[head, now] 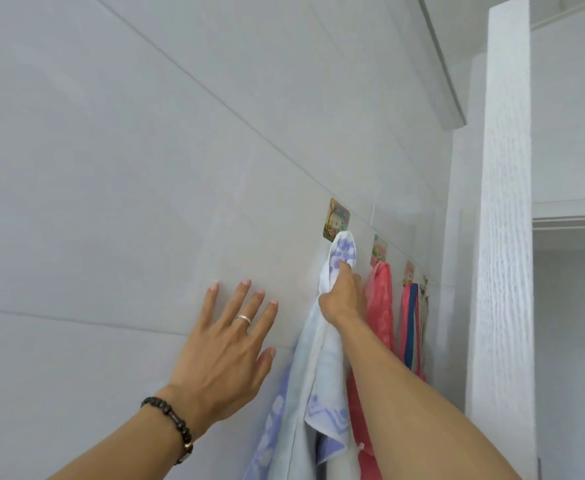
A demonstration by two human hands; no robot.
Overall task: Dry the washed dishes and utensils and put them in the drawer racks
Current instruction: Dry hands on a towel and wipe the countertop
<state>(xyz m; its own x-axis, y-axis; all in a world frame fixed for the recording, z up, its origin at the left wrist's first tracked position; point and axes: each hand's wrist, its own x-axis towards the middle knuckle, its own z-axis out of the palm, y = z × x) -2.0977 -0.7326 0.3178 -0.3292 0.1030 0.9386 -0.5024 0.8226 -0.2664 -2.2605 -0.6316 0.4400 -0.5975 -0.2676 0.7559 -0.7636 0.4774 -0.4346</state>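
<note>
No dishes, utensils or drawer racks are in view, so how much is dried and put away cannot be told — the moment concerns only the towel (313, 344), which hangs down the tiled wall (145, 168) from the first hook (338, 220). The left hand (227, 351) lies flat against the wall just beside the towel, fingers spread, holding nothing — the right hand (343, 296) grips the towel's bunched top just under the hook.

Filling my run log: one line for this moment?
right hand grips towel at hook | left hand open by wall
</note>
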